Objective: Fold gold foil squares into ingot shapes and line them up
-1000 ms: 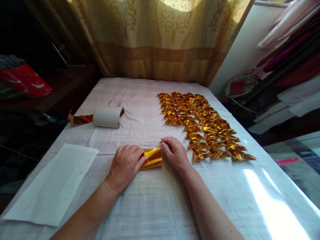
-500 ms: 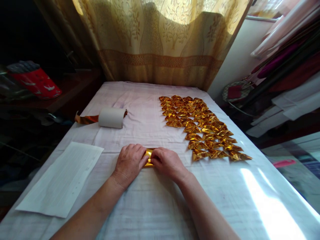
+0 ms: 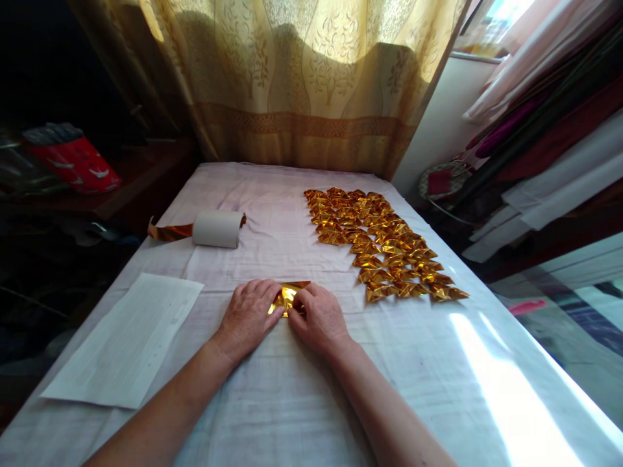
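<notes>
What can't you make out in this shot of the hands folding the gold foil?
Head view only:
- Gold foil piece: mostly covered by left hand and right hand; fold shape unclear.
- Paper sheet: markings too faint.
- Roll: its foil mostly hidden.
- Left shelf: too dark.

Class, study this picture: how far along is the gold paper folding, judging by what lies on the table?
Done: many folded gold pieces lie in rows on the right of the cloth-covered table. In hand: the left hand and right hand press one gold piece between them, only partly folded. Left: a roll with a gold strip trailing from it and a white sheet lie untouched on the left.
</notes>
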`<state>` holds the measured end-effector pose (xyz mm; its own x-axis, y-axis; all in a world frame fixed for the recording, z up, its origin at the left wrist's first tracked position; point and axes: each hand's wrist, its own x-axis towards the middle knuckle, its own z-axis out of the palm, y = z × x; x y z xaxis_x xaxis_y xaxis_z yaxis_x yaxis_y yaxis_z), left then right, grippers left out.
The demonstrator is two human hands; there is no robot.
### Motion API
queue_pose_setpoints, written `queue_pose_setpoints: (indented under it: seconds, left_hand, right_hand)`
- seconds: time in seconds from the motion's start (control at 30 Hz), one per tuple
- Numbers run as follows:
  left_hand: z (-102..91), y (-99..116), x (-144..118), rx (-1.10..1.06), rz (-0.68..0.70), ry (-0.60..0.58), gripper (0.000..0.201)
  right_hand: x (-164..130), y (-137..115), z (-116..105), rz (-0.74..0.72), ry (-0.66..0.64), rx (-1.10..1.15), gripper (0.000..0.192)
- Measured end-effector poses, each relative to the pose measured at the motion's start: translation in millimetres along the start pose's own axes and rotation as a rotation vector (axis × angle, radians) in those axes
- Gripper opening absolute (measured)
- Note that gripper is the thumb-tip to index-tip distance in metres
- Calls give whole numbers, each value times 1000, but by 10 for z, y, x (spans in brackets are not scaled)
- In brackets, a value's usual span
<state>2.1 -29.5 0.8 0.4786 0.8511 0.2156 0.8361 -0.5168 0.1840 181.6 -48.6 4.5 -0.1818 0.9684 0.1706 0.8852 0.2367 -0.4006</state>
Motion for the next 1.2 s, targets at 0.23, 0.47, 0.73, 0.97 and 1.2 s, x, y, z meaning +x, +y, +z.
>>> queue_pose_setpoints:
  seconds: [0.23,0.47,0.73,0.97,1.2]
  left_hand:
    - [21,-2,-8,-25,-15,12,29]
    - [33,1,-4,-4,-14,19,33]
    - [62,-8,-21,-10,-23,40,29]
    - [4,44,-6,-20,-47,26,27]
    - [-3,266,41,57,-138,46,30]
  right_hand:
    - [-225,247,-74,62,83,46,8]
    - [-245,244,-115,19,176,13,20]
    - [-264,7,-27,-213,-216,-76,60]
    - [-489,286,-248,-238,-352,-84,53]
    - [-498,243,-247,-212,-345,-78,58]
